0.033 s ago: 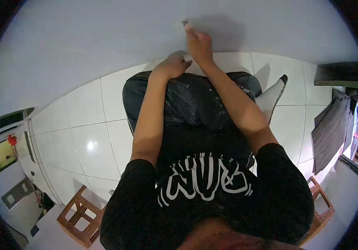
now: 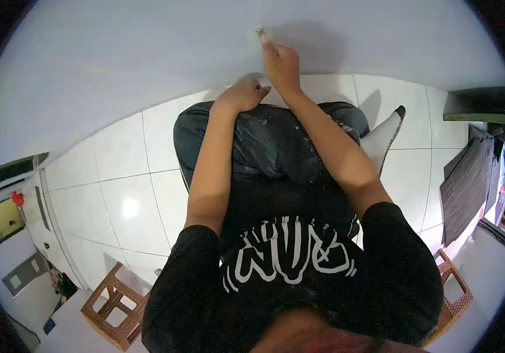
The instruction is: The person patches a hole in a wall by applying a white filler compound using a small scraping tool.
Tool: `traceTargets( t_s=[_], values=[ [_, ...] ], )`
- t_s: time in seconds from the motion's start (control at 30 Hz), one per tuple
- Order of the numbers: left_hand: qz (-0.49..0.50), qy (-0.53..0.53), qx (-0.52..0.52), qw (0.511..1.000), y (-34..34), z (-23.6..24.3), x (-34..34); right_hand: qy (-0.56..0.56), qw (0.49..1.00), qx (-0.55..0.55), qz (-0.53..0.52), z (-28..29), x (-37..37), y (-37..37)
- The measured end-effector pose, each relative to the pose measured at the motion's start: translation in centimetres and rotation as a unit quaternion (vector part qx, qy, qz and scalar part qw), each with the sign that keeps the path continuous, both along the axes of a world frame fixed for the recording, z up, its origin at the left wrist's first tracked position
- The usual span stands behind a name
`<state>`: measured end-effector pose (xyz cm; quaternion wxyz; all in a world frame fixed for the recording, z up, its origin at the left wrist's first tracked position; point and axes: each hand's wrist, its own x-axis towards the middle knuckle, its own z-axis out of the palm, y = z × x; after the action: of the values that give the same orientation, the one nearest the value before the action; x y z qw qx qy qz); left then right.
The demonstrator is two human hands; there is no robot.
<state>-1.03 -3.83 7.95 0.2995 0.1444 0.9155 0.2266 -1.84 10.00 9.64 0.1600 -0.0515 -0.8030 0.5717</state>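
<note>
Up at the pale wall [image 2: 146, 47], a small, thin tool [image 2: 259, 31] pokes from your right hand [image 2: 282, 63], too much covered for you to make out its kind. Your right fingers are closed on that one tool, thumb along it. Your left hand [image 2: 242, 96] lies by your dark trousers [image 2: 264, 141], fingers curled; you cannot tell whether they grip anything. Farther out stand two brown stools [image 2: 133, 320], each partly hidden by your black shirt [image 2: 299, 306].
</note>
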Motion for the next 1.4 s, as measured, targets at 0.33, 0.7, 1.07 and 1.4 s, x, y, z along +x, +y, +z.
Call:
traceTargets(
  t_s=[0.33, 0.7, 1.07, 1.4],
  values=[
    [0.008, 0.035, 0.015, 0.999, 0.1, 0.7, 0.4, 0.037, 0.998, -0.040, -0.013, -0.8, -0.2, -0.2],
    [-0.004, 0.032, 0.008, 0.999, 0.1, 0.6, 0.4, 0.002, 1.000, 0.002, -0.009, -1.0, -0.8, 0.4],
    [-0.020, 0.006, 0.013, 1.000, -0.2, 0.9, 0.3, 0.011, 0.995, 0.099, 0.027, -0.7, -0.2, 1.3],
    [0.004, -0.001, 0.007, 1.000, -1.1, 1.4, 0.4, 0.053, 0.969, 0.217, 0.101, 5.4, -0.7, 5.7]
  ],
)
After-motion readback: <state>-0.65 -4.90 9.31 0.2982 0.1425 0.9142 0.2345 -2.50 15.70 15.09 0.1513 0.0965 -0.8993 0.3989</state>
